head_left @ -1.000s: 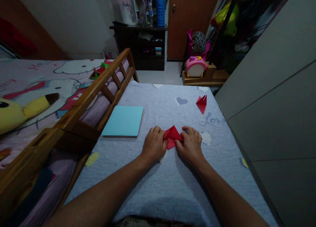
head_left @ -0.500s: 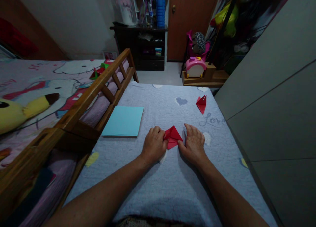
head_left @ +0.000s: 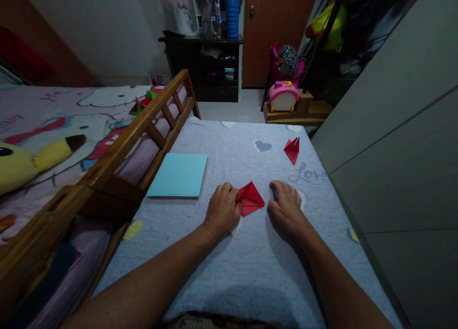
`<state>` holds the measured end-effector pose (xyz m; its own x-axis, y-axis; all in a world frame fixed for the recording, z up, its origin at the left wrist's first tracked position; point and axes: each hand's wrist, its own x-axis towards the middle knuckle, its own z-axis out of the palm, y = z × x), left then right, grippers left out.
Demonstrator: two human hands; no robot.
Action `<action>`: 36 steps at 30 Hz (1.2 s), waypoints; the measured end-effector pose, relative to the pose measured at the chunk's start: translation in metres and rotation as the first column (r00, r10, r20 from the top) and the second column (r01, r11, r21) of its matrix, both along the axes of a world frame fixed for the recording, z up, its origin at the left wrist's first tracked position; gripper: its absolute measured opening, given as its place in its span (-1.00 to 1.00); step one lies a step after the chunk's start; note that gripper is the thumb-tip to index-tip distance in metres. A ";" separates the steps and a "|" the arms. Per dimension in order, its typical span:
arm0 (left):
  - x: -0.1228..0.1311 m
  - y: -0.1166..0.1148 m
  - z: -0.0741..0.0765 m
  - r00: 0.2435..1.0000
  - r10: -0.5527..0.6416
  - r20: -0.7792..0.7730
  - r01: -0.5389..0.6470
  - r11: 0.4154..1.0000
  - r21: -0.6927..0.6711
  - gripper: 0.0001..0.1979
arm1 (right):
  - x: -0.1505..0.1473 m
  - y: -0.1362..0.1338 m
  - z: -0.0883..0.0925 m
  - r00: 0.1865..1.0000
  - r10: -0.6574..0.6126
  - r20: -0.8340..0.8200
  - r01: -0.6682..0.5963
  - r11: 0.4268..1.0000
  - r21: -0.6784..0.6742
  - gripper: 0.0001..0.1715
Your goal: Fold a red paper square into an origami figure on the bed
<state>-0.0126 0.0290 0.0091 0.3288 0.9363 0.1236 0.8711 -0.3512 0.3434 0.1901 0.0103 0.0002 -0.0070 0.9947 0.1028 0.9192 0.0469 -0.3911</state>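
A partly folded sheet of red origami paper (head_left: 251, 199) lies on the blue bed sheet, its creased flaps facing up. My left hand (head_left: 223, 207) is closed on the paper's left corner, thumb below and fingers curled above. To the right of the paper, my right hand (head_left: 285, 206) hovers or rests just over the sheet, apart from the paper. Its thumb and fingers are loosely curved with a gap between them, and nothing is in them. Farther back on the right sits another folded red paper piece (head_left: 292, 150) with pointed tips.
A stack of light blue square paper (head_left: 179, 175) lies left of my hands. The wooden bed rail (head_left: 143, 124) runs along the left, with a yellow plush toy (head_left: 32, 167) beyond it. A pale cabinet (head_left: 400, 167) borders the right side. A dark shelf unit (head_left: 202, 71) stands at the back.
My right hand has moved right, off the paper's right corner, and its fingers have curled in a little. My left hand keeps its hold on the left corner.
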 end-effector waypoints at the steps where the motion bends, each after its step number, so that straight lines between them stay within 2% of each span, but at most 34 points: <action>1: 0.000 0.000 0.001 1.000 0.002 -0.004 -0.002 1.000 -0.004 -0.95 | 0.002 0.000 0.000 1.000 0.014 -0.012 -0.014 1.000 -0.010 -0.41; 7: 0.000 0.000 0.002 1.000 0.000 -0.023 -0.001 1.000 -0.019 -0.93 | 0.001 -0.001 0.001 0.996 0.078 0.040 -0.077 0.997 -0.029 -0.32; 28: 0.000 0.001 -0.001 1.000 -0.011 -0.003 0.011 1.000 -0.005 -0.93 | -0.015 -0.004 0.002 0.993 -0.006 0.120 0.010 0.999 -0.030 -0.42; 36: 0.000 0.000 -0.001 1.000 -0.005 0.003 0.005 1.000 -0.002 -0.93 | -0.021 -0.004 0.004 0.990 -0.029 0.135 0.029 1.000 0.000 -0.37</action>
